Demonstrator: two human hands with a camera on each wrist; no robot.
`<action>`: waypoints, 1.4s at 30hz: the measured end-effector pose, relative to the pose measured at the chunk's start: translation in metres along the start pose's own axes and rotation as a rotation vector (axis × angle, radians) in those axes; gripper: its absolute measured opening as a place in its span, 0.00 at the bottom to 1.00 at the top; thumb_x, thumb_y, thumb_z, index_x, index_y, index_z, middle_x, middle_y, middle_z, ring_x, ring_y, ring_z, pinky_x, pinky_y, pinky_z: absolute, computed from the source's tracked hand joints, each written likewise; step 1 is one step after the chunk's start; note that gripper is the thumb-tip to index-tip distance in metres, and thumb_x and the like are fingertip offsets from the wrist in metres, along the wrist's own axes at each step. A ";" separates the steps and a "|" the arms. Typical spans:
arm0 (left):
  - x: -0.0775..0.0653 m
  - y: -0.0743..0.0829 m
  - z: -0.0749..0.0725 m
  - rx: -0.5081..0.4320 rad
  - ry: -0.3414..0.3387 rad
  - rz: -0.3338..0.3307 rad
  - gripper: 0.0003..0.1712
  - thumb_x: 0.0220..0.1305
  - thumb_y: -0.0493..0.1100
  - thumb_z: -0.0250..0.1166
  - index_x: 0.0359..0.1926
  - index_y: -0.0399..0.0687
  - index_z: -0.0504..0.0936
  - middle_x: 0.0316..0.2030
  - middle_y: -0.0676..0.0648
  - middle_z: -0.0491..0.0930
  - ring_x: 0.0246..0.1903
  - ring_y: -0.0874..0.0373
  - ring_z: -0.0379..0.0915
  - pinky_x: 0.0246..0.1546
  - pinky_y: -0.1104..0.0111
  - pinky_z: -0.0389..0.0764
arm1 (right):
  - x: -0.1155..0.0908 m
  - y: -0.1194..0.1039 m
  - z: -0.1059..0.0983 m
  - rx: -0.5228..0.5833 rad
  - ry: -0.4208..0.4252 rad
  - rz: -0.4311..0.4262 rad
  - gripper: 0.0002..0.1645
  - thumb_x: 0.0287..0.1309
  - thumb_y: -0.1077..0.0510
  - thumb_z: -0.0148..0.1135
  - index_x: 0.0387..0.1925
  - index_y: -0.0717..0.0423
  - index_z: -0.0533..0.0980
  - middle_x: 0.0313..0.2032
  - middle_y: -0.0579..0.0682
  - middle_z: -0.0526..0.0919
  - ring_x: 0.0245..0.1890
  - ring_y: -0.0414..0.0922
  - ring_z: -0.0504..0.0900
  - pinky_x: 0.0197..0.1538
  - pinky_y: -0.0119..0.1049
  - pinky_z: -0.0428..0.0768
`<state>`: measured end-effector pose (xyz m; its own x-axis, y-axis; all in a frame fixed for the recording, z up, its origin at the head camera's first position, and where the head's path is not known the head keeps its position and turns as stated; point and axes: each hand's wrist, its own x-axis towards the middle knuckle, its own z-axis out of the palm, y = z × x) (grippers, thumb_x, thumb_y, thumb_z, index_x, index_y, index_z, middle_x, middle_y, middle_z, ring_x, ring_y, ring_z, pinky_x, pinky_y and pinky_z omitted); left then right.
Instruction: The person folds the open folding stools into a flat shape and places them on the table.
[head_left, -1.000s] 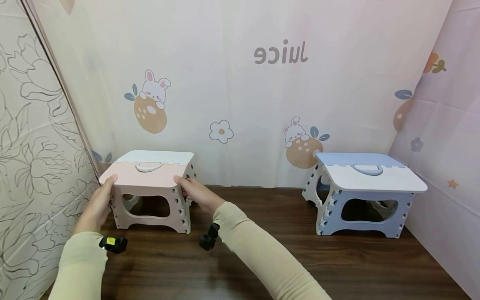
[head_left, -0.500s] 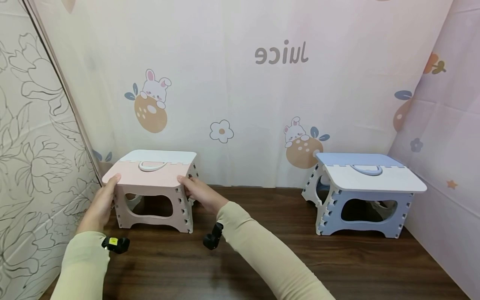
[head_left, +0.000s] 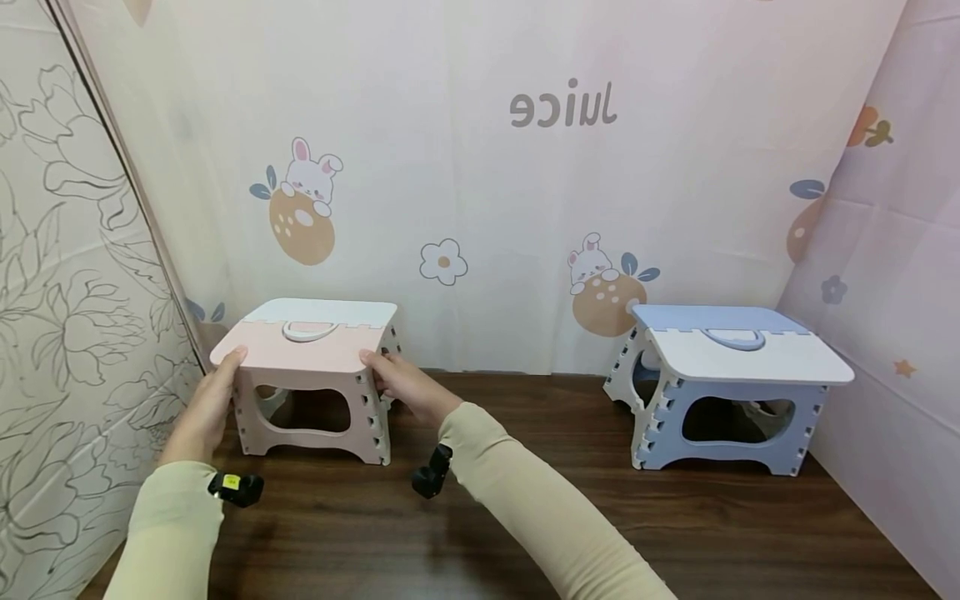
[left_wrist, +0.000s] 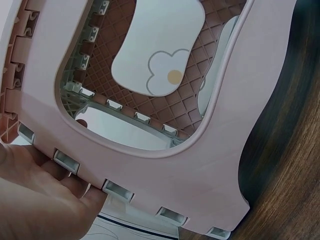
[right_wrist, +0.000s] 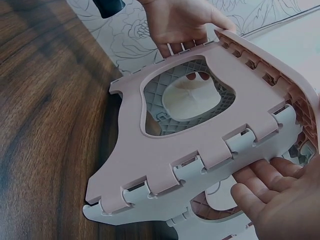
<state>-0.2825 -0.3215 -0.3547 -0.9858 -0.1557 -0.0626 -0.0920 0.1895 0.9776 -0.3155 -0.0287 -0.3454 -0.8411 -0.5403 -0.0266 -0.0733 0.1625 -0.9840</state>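
Observation:
A pink and white folding step stool (head_left: 300, 354) stands unfolded at the left, its legs on the dark wooden surface. My left hand (head_left: 201, 417) grips its left side, with the thumb on the top edge. On the other side my right hand (head_left: 411, 390) holds the stool the same way, thumb on the front right corner. In the left wrist view the left fingers (left_wrist: 75, 185) reach behind the pink leg panel (left_wrist: 200, 182). The right wrist view shows the right fingers (right_wrist: 265, 180) against the white folding side panel (right_wrist: 210, 172).
A blue and white folding step stool (head_left: 750, 358) stands unfolded at the right. Behind both hangs a pale curtain (head_left: 480, 183) printed with rabbits and fruit. A flower-patterned sheet (head_left: 75, 292) borders the left side, close to my left hand. Dark wooden surface (head_left: 525, 467) lies between the stools.
The pink stool has shifted slightly to the right, with both hands moving along on its sides. The blue stool has stayed where it was.

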 end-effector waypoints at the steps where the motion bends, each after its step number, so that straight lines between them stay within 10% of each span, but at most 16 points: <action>1: 0.000 0.000 0.000 0.001 0.003 -0.002 0.58 0.68 0.76 0.40 0.78 0.43 0.29 0.77 0.37 0.22 0.74 0.39 0.16 0.69 0.43 0.26 | -0.001 0.000 0.000 0.000 -0.002 -0.002 0.48 0.70 0.29 0.44 0.75 0.60 0.57 0.64 0.56 0.72 0.62 0.49 0.72 0.70 0.51 0.63; 42: -0.001 0.008 0.021 -0.006 -0.005 -0.003 0.57 0.68 0.76 0.43 0.79 0.47 0.32 0.78 0.39 0.27 0.75 0.42 0.20 0.70 0.42 0.27 | -0.012 0.003 -0.023 -0.055 -0.001 0.013 0.49 0.71 0.29 0.44 0.76 0.60 0.55 0.65 0.58 0.70 0.63 0.52 0.70 0.70 0.50 0.63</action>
<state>-0.2852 -0.2999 -0.3514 -0.9863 -0.1511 -0.0664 -0.0939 0.1828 0.9787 -0.3176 -0.0027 -0.3435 -0.8416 -0.5386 -0.0395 -0.0919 0.2149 -0.9723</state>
